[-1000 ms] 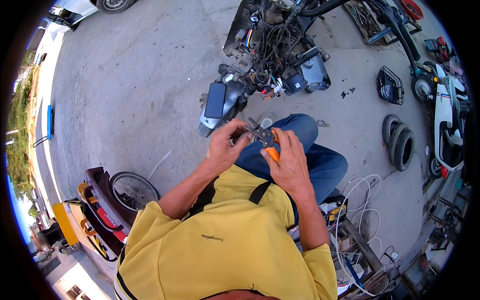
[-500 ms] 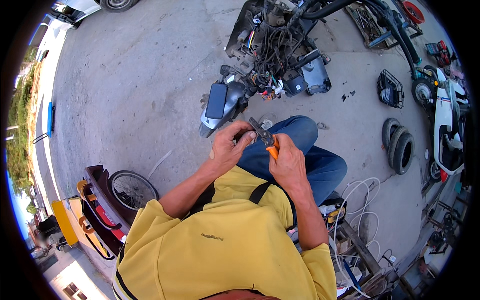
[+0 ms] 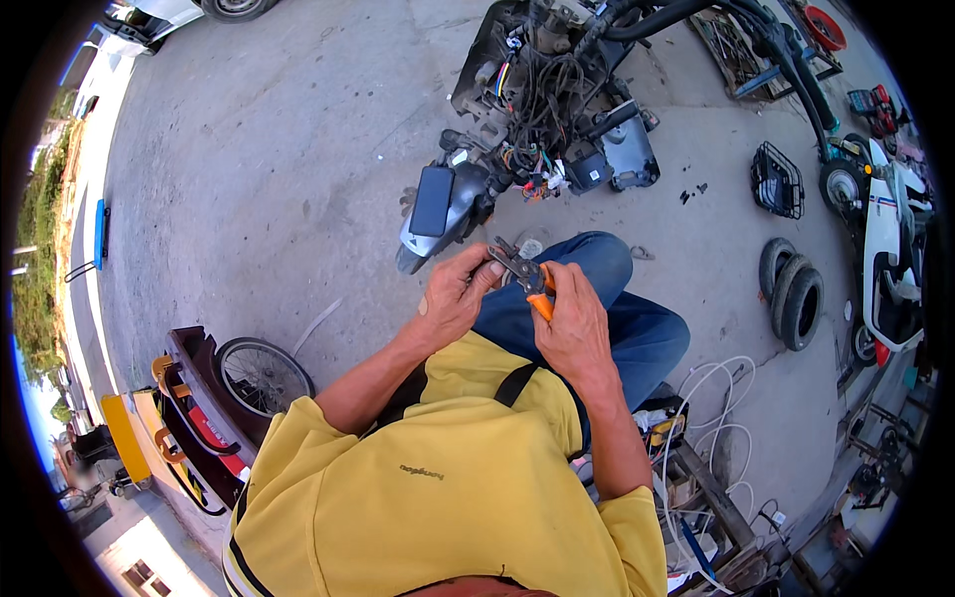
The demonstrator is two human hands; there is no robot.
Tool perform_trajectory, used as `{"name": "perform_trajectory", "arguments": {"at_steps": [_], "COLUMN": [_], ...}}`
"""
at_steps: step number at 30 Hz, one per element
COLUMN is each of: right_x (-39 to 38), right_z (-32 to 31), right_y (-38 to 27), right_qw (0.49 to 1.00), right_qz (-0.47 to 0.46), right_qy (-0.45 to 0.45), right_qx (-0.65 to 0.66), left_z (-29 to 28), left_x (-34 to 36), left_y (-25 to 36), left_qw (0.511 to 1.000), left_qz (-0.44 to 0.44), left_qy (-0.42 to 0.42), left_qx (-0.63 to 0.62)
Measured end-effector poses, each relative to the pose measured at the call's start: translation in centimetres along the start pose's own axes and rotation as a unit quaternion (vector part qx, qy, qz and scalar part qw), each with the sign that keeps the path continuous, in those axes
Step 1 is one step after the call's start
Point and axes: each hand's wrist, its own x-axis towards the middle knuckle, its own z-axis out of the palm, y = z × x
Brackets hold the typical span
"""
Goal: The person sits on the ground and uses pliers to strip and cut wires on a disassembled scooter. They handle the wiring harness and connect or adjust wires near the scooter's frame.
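My right hand (image 3: 574, 323) is wrapped round the orange handles of a pair of pliers (image 3: 521, 271), whose dark jaws point up and to the left, spread somewhat apart. Close by the jaws, my left hand (image 3: 459, 289) pinches with thumb and forefinger; what it holds there is too small to make out. Just beyond the hands stands a partly stripped scooter (image 3: 557, 90) with bundles of loose wires (image 3: 537, 174) hanging from its front. On its silver front fender (image 3: 453, 224) lies a dark phone (image 3: 432, 201).
A black wire basket (image 3: 777, 180) and several tyres (image 3: 792, 294) are on the ground at right, near a white scooter (image 3: 885, 259). White tubing (image 3: 721, 373) coils over a cluttered rack at lower right. To my left are a spoked wheel (image 3: 263, 376) and a maroon panel (image 3: 204, 368).
The pliers' jaws and handles have spread apart, and the tool has turned slightly. My hands stay in nearly the same place.
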Motion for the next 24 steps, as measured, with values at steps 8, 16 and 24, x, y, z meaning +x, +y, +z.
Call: {"name": "perform_trajectory", "arguments": {"at_steps": [8,16,24], "right_x": [-0.1,-0.3,-0.4], "right_z": [-0.4,0.2,0.2], "right_y": [-0.2,0.3,0.1], "right_qw": [1.000,0.999,0.999], "right_qz": [0.005,0.019,0.025], "right_qy": [-0.004,-0.011,-0.012], "right_qx": [0.003,0.027,0.024], "left_z": [0.1,0.3,0.4], "left_x": [0.1,0.0,0.0], "left_y": [0.4,-0.4,-0.7], "left_qw": [1.000,1.000,0.998], "left_qz": [-0.016,-0.021,0.030], "left_qy": [0.004,0.012,0.014], "left_qx": [0.006,0.006,0.049]}}
